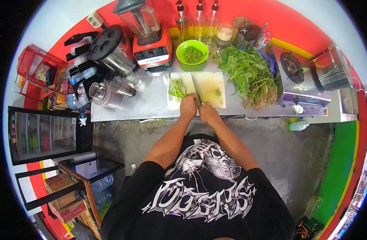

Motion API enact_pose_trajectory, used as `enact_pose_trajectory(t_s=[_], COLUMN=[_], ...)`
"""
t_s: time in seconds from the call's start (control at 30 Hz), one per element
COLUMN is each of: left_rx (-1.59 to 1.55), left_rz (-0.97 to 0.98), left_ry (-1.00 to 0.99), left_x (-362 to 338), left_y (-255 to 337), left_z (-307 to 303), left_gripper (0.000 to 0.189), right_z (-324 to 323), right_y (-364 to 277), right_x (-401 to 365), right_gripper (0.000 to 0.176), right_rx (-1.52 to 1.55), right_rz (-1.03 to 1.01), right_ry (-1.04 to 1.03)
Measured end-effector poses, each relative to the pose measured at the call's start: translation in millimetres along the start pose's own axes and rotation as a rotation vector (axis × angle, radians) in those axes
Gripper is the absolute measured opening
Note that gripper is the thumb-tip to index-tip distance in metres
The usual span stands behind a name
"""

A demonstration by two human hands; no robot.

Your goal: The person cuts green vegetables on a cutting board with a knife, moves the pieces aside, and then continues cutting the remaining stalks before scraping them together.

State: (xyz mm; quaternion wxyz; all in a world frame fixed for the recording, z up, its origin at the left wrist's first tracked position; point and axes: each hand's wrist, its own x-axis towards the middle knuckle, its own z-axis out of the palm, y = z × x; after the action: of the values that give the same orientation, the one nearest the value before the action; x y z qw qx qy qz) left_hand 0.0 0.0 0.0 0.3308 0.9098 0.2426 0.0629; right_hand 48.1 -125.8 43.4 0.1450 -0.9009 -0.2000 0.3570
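On the metal counter lies a white cutting board (212, 86). My right hand (209, 112) is closed round the handle of a knife (196, 87), whose blade points away from me over the board. Closed fingers of my left hand (188, 106) are beside the knife, at the lower end of pale green stalks (177, 88); what they grip is too small to tell. A small heap of chopped green pieces (218, 92) sits at the board's right. Behind the board stands a green bowl (182, 58) holding chopped greens (193, 55).
Leafy greens with roots (247, 76) lie right of the board, beside a gas stove (299, 86). A red blender (152, 52), a steel pot (115, 54), glasses (123, 87) and pump bottles (198, 25) stand left and behind. The counter's front edge (151, 116) is near my wrists.
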Motion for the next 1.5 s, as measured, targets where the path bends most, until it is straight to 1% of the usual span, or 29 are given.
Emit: enact_pose_trajectory(t_s=[0.07,0.1,0.17,0.2,0.23,0.3,0.37,0.4,0.43,0.47,0.5,0.57,0.6,0.63,0.67,0.7,0.77,0.87,0.93,1.0,1.07,1.1,1.17,1.3,1.37,1.43,1.5], left_rx=[0.068,0.037,0.079,0.079,0.067,0.053,-0.064,-0.07,-0.083,-0.094,-0.097,-0.097,-0.098,-0.078,-0.057,-0.056,0.06,0.084,0.073,0.059,-0.064,-0.057,-0.075,-0.108,-0.16,-0.168,-0.18], left_rz=[0.036,0.007,0.051,0.053,0.064,0.073,0.124,0.126,0.167,0.207,0.205,0.123,0.119,0.165,0.211,0.208,0.267,0.293,0.32,0.348,0.429,0.432,0.382,0.44,0.434,0.417,0.407], left_ry=[0.046,0.013,0.035,0.052,0.053,0.053,0.054,0.056,0.052,0.049,0.052,0.036,0.038,0.042,0.045,0.045,-0.036,-0.081,-0.093,-0.111,-0.155,-0.154,-0.221,-0.193,-0.159,-0.141,-0.124], left_x=[-0.6,-23.8,-19.0,-11.6,-9.1,-8.8,-10.3,-10.0,-9.9,-9.7,-9.1,-8.7,-8.2,-7.3,-5.8,-3.9,-0.7,3.0,8.0,7.6,11.6,13.6,14.2,14.5,13.0,10.0,7.6], left_y=[-0.5,16.6,21.1,21.4,21.5,25.2,33.8,36.1,37.6,38.1,37.9,35.2,34.4,33.3,32.4,32.2,31.9,31.8,26.8,23.2,21.1,20.5,20.6,16.2,10.0,10.7,14.8], left_z=[-3.3,10.7,5.2,4.7,8.3,14.2,19.4,21.7,23.6,24.5,25.4,25.3,25.1,24.6,24.1,23.3,22.3,17.7,17.2,16.7,9.9,7.8,5.6,4.5,8.7,7.6,7.7], left_gripper=[0.018,0.018,0.018,0.018,0.017,0.016,0.016,0.016,0.016,0.016,0.016,0.018,0.018,0.016,0.015,0.015,0.014,0.014,0.013,0.013,0.011,0.011,0.011,0.014,0.016,0.015,0.015], right_z=[2.1,4.8,7.0,-0.2,-10.2,-27.8,-32.4,-31.3,-30.0,-28.2,-27.8,-24.3,-22.5,-20.5,-18.5,-18.5,-19.6,-20.6,-25.0,-17.1,-10.7,-6.3,-2.5,-13.1,-17.0,-15.2,-10.5], right_y=[6.9,39.2,60.2,59.6,57.5,56.6,65.1,69.8,74.5,78.5,79.8,79.5,77.1,74.4,71.5,66.2,57.9,48.2,39.5,39.3,36.3,34.3,32.1,30.8,26.7,25.4,27.4], right_x=[3.4,-11.0,8.7,12.8,6.6,-9.9,-14.2,-11.6,-9.1,-6.5,-5.8,-4.1,-4.3,-4.4,-4.3,-6.6,-12.3,-18.1,-27.1,-27.6,-25.8,-25.1,-20.4,-20.5,-28.3,-31.2,-24.4], right_gripper=[0.055,0.055,0.052,0.05,0.05,0.051,0.052,0.052,0.053,0.053,0.052,0.052,0.052,0.051,0.051,0.05,0.049,0.046,0.042,0.042,0.043,0.042,0.041,0.042,0.042,0.045,0.045], right_rx=[0.019,-0.004,-0.14,-0.099,-0.107,-0.03,-0.015,0.021,0.058,0.053,0.065,0.072,0.049,0.027,0.027,0.038,0.052,0.048,0.041,0.045,0.052,0.062,0.079,0.044,0.023,0.042,0.055], right_rz=[-0.036,-0.002,-0.06,0.017,0.012,0.154,0.14,0.137,0.134,0.133,0.106,0.074,0.005,-0.064,-0.066,-0.069,-0.073,-0.055,0.0,0.013,0.019,0.039,0.061,0.041,0.027,0.079,0.083], right_ry=[0.011,-0.023,-0.043,-0.02,-0.017,0.064,0.085,0.12,0.154,0.155,0.157,0.153,0.162,0.171,0.169,0.158,0.143,0.148,0.148,0.154,0.172,0.186,0.204,0.159,0.145,0.103,0.119])
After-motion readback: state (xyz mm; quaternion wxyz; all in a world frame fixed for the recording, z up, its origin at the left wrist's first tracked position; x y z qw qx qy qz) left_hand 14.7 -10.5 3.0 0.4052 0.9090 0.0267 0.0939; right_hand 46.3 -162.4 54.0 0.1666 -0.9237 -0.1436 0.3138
